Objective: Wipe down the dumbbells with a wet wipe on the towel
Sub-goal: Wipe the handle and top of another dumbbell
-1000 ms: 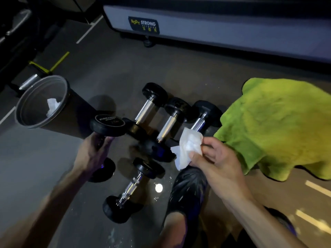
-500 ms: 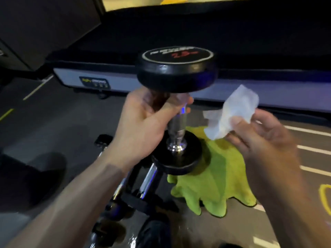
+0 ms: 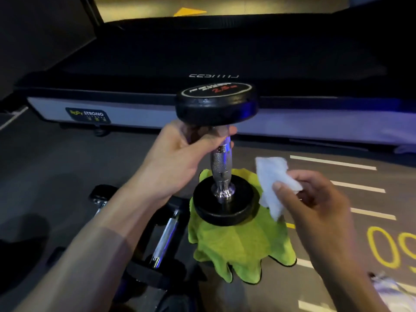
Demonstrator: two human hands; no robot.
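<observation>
1. Dim gym floor (image 3: 67, 167) of dark rubber with white and yellow painted lines lies below, and a treadmill (image 3: 292, 122) with a "STRONG" label on its grey side rail runs across the background.
2. Left hand (image 3: 180, 158) grips the upper part of the chrome handle of a black dumbbell (image 3: 221, 167), fingers and thumb curled round it just under the top weight head.
3. That dumbbell stands upright, its lower head over the green towel (image 3: 243, 246); whether it touches the cloth or hangs just above cannot be told.
4. Right hand (image 3: 313, 199) pinches a white wet wipe (image 3: 272, 176) between thumb and fingers, just to the right of the handle and apart from it.
5. Spread on the floor, the towel reaches toward the camera from under the lower head.
6. Left of the towel, several other dumbbells (image 3: 166, 239) lie on their sides close together, partly hidden by the left forearm.
</observation>
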